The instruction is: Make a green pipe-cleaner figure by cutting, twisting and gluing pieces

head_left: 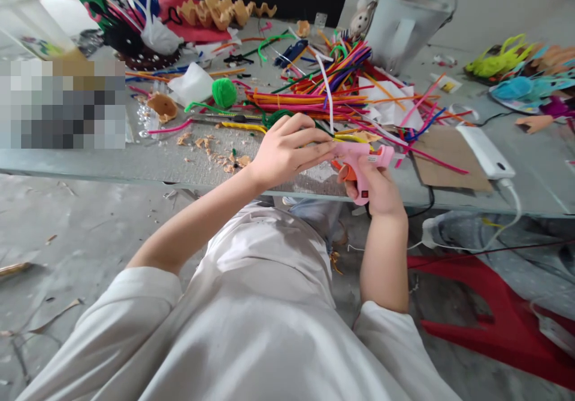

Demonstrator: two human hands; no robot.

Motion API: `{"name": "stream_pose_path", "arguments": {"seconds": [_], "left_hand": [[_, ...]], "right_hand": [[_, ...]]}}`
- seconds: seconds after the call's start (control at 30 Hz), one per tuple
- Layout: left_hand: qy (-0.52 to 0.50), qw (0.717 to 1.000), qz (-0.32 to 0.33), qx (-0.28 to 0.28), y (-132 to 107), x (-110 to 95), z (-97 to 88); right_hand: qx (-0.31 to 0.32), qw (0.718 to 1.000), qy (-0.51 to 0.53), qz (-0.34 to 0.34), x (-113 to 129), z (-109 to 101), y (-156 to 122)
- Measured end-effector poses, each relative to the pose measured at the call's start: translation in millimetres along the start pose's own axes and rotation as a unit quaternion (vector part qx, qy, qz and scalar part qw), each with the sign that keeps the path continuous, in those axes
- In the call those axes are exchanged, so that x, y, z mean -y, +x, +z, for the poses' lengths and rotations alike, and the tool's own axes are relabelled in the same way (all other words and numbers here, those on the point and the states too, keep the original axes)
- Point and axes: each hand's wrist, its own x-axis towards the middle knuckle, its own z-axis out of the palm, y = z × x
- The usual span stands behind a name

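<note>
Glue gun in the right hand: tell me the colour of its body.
The glue gun's body is pink, seen in the head view.

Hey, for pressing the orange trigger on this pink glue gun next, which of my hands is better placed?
Probably your right hand: it grips the pink glue gun by the handle, beside the orange trigger. Your left hand is farther off, at the gun's front end.

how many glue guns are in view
1: the pink glue gun, in the right hand, at the near edge of the table. Others may be hidden.
</note>
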Motion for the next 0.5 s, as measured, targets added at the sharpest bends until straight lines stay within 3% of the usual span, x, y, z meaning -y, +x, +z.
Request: {"name": "stream_pose_path", "arguments": {"seconds": [0.33,0.5], "left_hand": [[-0.01,0.999,0.04,0.012,13,6,12.1],[-0.021,1.0,-0.009,-0.004,23,-1,19.0]], "right_hand": [[0.018,0.996,0.063,0.067,10,-7,6],[0.033,0.992,0.08,0.089,9,-11,11]]}}
